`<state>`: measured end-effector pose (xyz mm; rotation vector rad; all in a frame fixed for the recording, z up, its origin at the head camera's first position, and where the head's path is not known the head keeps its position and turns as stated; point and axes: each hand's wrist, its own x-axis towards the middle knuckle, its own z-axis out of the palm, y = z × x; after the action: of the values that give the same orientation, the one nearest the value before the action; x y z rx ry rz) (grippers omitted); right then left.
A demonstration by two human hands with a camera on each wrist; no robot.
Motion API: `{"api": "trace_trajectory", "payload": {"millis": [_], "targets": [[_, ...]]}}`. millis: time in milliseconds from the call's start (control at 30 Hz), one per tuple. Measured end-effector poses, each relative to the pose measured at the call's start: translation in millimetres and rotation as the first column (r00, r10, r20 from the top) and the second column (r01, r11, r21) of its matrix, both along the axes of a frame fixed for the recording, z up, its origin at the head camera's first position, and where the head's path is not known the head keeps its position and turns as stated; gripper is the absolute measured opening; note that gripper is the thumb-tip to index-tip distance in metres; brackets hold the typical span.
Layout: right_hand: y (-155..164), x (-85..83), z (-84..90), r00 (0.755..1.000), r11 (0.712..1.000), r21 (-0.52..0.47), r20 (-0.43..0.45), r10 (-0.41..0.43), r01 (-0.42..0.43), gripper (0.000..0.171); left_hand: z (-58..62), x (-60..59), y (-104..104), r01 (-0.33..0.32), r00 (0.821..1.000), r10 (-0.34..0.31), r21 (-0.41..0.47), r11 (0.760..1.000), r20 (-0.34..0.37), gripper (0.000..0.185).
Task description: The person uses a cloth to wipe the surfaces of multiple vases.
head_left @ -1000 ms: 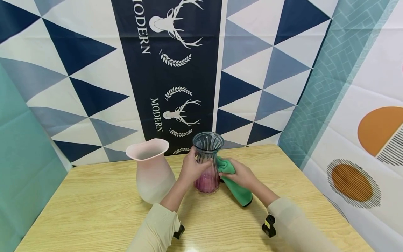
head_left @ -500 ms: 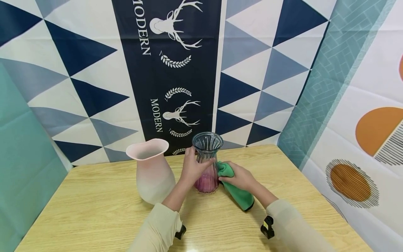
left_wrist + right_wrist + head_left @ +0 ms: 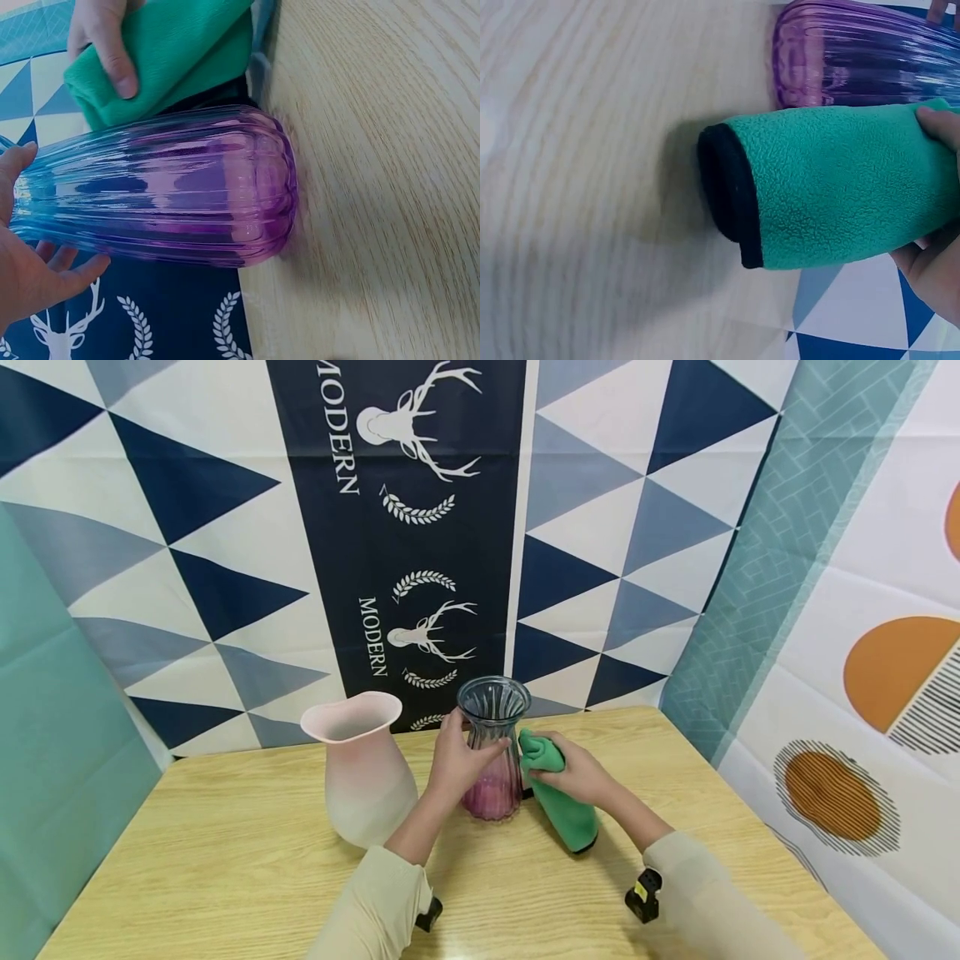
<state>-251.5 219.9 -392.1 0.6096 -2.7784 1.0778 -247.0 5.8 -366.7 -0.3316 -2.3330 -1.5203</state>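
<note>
**Green cloth pressed to a ribbed glass vase at the table's far middle**

The left hand [image 3: 455, 762] grips the ribbed vase [image 3: 492, 752] at its neck; the vase stands upright near the far edge. The right hand [image 3: 573, 774] clutches the green cloth [image 3: 558, 793] against the vase's right side. The pink vase [image 3: 362, 767] stands just left. Bare table [image 3: 225, 860] lies nearer.

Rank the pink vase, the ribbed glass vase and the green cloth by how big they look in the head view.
1. Pink vase, clearly largest.
2. Ribbed glass vase and green cloth: too close to rank; hands cover part of each, and the cloth is bunched up.
</note>
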Motion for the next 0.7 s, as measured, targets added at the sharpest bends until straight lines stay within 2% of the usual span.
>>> {"api": "trace_trajectory", "payload": {"millis": [233, 467, 700], "targets": [[1.1, -4.0, 19.4, 0.999, 0.993, -0.111, -0.028, -0.043, 0.04, 0.064, 1.4, 1.0, 0.6, 0.023, 1.0, -0.024, 0.042, 0.999, 0.014, 0.066], [0.1, -5.8, 38.5, 0.999, 0.97, -0.24, -0.032, -0.036, 0.027, 0.063, 2.1, 0.8, 0.8, 0.039, 0.999, -0.04, 0.05, 0.998, 0.019, 0.066], [-12.8, 12.9, 64.7, 0.999, 0.962, -0.271, -0.04, -0.034, 0.021, 0.06, 2.7, 2.8, 1.9, 0.048, 0.999, -0.049, 0.053, 0.997, 0.012, 0.068]]}}
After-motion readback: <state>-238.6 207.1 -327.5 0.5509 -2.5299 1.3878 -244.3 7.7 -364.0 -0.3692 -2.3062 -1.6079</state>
